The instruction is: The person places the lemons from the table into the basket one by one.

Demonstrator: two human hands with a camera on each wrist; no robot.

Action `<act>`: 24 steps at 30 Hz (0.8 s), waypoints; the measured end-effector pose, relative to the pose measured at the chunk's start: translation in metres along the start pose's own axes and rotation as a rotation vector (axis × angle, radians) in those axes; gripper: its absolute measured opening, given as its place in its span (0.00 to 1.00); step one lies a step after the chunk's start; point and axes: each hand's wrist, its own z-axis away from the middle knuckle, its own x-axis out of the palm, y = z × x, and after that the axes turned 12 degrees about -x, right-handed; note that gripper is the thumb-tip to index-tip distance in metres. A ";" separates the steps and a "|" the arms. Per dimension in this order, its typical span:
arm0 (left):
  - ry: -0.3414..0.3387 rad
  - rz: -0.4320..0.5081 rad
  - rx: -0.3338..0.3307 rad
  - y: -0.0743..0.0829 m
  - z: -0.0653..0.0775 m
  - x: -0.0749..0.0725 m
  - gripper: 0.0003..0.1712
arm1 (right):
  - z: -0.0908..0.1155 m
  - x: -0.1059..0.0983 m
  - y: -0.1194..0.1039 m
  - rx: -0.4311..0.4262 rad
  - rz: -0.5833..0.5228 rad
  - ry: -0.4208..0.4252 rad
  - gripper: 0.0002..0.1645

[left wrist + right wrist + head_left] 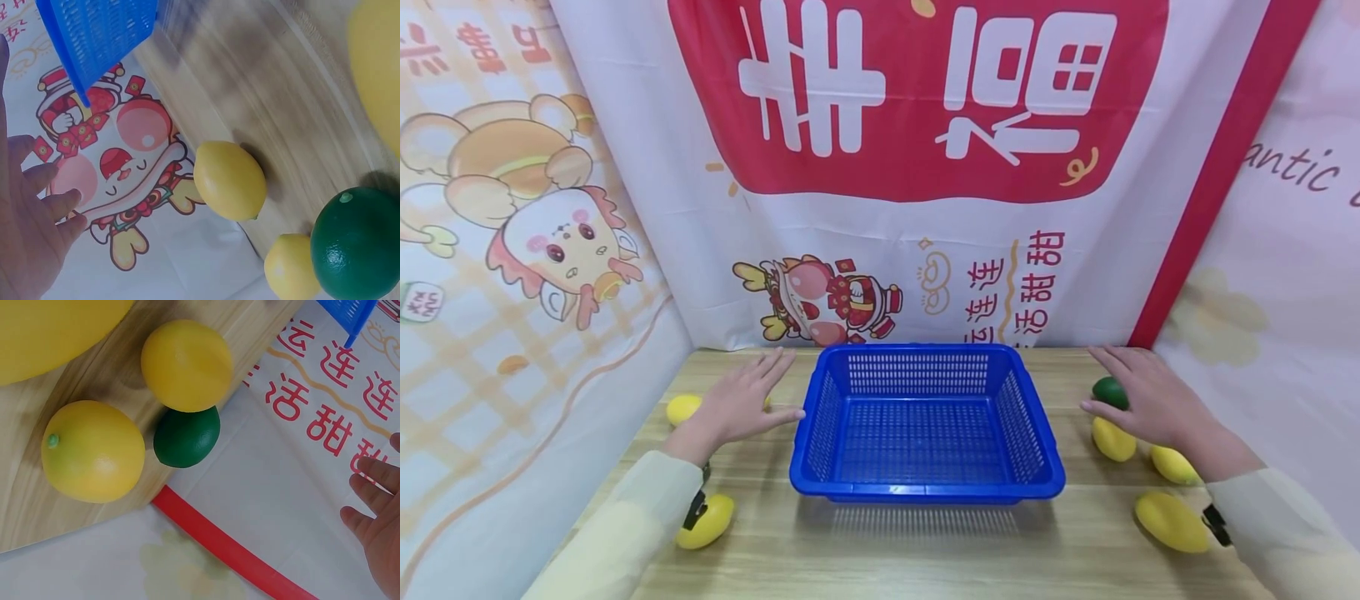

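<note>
Your sleeves are framing the basket, centred between left hand and right hand; both are hovering, fingers extended, gripping nothing. Fruit is lying either side, probably for easy reach.

blue basket, central; hands, either side; yellow fruit, on table

Blue basket cropped in wrist views.
</note>
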 end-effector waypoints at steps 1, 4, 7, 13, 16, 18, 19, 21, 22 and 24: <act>0.001 0.007 0.007 0.001 0.001 0.000 0.59 | 0.001 0.000 0.000 -0.014 -0.001 0.018 0.52; 0.010 0.019 0.031 0.004 0.005 0.001 0.59 | 0.003 0.002 0.001 -0.052 -0.009 0.069 0.50; 0.023 0.032 0.059 0.008 0.010 0.002 0.59 | 0.006 0.003 0.002 -0.062 -0.021 0.086 0.49; 0.036 0.047 0.113 0.016 0.019 0.005 0.58 | 0.014 0.000 -0.001 0.004 -0.057 0.058 0.50; 0.021 0.067 0.116 0.021 0.025 0.006 0.57 | 0.019 -0.003 -0.004 0.028 -0.064 0.034 0.50; 0.006 0.086 0.113 0.023 0.028 0.007 0.57 | 0.022 -0.005 -0.006 0.037 -0.064 0.024 0.50; -0.002 0.098 0.113 0.025 0.030 0.008 0.57 | 0.024 -0.005 -0.007 0.039 -0.064 0.023 0.50; -0.013 0.115 0.118 0.027 0.034 0.009 0.57 | 0.028 -0.006 -0.008 0.038 -0.063 0.025 0.50; -0.020 0.128 0.122 0.028 0.035 0.010 0.57 | 0.030 -0.006 -0.009 0.037 -0.064 0.030 0.49; -0.031 0.146 0.133 0.029 0.038 0.011 0.57 | 0.034 -0.006 -0.009 0.038 -0.063 0.035 0.49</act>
